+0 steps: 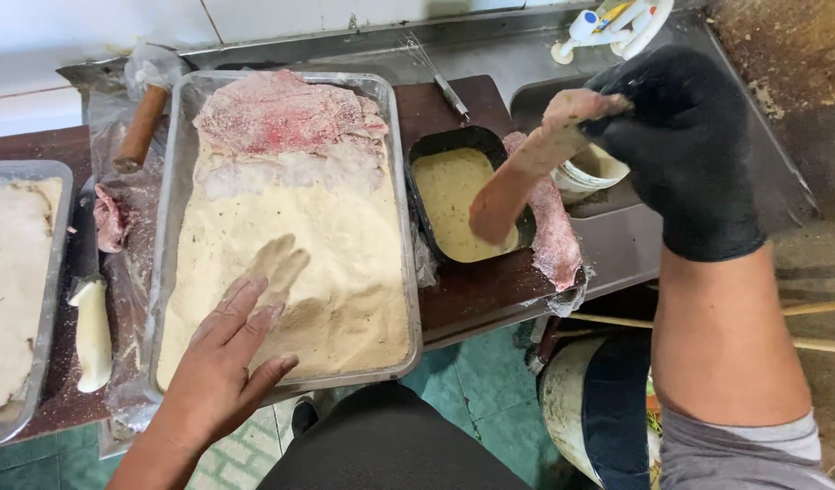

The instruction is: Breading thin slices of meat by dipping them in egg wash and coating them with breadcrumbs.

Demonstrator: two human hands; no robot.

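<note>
My gloved right hand (685,150) pinches a battered meat strip (526,172) by its top end; the strip hangs down-left from my fingertips into the black batter tub (467,195). My bare left hand (231,349) lies flat, fingers spread, holding nothing, on the breadcrumbs in the metal tray (177,209), left of the tub.

The metal tray (176,195) looks dull and holds fine, matt, powdery breadcrumbs (345,263). The black glove (689,145) looks matt and rubbery. The small black tub (417,154) is smooth plastic; the wooden surface (472,295) appears dark and worn.
</note>
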